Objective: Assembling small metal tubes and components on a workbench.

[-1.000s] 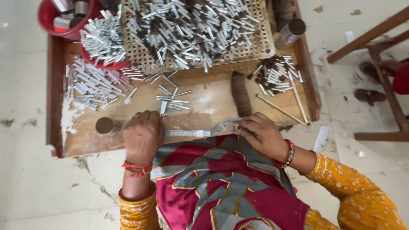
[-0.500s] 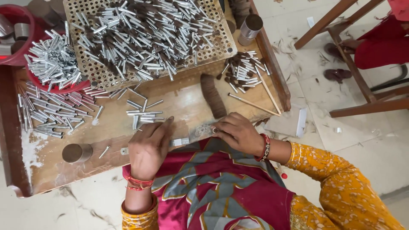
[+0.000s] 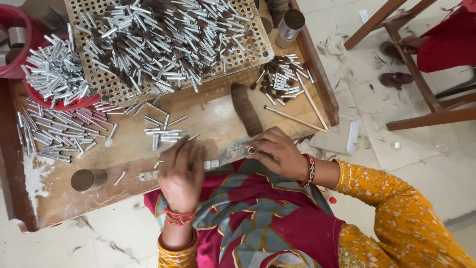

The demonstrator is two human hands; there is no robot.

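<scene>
My left hand lies on the near edge of the wooden work tray with fingers spread, resting on a flat metal strip that runs along that edge. My right hand is at the strip's other end, fingers pinched on a small metal tube. A small loose pile of silver tubes lies just beyond my left fingertips. A dark brown bundle of fibre lies beyond my right hand.
A perforated board heaped with tubes fills the tray's back. A red bowl, rows of tubes and a short cylinder are left. Brown-tipped tubes, thin sticks and a metal cup are right. Another person's foot is by a wooden frame.
My left hand has gone from a closed fist over the strip to spread fingers. My right hand stays at the strip's right end. The view has come closer and shifted.
</scene>
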